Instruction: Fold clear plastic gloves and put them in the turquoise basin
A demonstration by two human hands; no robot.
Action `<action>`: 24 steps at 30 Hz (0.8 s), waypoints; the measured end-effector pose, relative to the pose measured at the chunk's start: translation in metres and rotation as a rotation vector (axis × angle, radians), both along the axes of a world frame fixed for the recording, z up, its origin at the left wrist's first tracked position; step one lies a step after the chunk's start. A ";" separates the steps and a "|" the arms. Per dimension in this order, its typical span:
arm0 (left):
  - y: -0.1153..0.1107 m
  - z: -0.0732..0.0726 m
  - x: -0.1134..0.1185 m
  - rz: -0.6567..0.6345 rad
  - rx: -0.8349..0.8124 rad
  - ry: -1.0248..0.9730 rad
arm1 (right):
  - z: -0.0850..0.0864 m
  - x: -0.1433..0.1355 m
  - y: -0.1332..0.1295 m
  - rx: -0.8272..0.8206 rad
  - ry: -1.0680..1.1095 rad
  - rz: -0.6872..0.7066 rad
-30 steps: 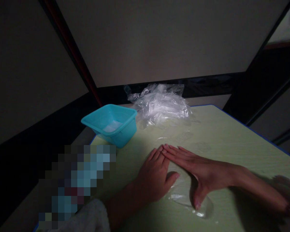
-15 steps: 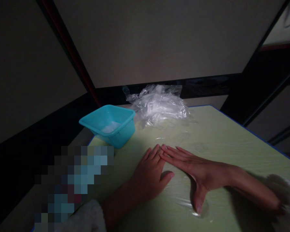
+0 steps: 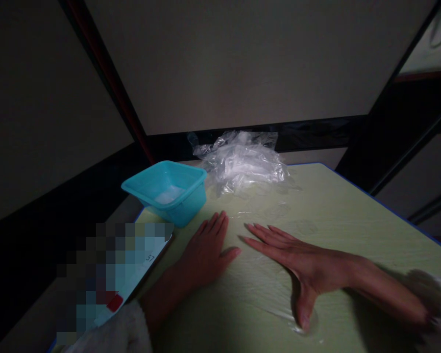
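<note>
A thin, see-through plastic film [image 3: 257, 289] lies on the pale green table [image 3: 356, 220], its edges hard to make out. My left hand [image 3: 206, 255] rests flat on the film's left side, fingers stretched forward and thumb out to the right. To the right, my right hand [image 3: 301, 264] presses down with fingers pointing left and thumb spread towards me, the thumb tip near a round bulge in the film. The two hands are apart and neither grips anything.
A turquoise plastic basin [image 3: 187, 201] with something whitish inside stands at the back left. Beside it lies a crumpled heap of clear plastic [image 3: 246, 164]. A partly pixelated flat item [image 3: 143, 260] lies along the left edge. Panels rise behind the table.
My left hand has slid left, away from my right fingertips, which it was touching. My right hand has stayed nearly still. More of the flat item at the left now shows.
</note>
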State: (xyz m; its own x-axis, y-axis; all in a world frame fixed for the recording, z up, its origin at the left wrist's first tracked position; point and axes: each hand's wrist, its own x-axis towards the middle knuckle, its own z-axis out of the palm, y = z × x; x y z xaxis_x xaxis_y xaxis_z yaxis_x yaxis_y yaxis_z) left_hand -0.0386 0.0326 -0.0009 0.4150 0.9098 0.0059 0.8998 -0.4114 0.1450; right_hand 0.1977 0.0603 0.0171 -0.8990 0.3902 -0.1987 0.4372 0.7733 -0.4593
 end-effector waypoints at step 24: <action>-0.010 0.009 0.009 -0.335 -0.152 -0.149 | -0.007 0.006 0.001 -0.070 0.089 -0.021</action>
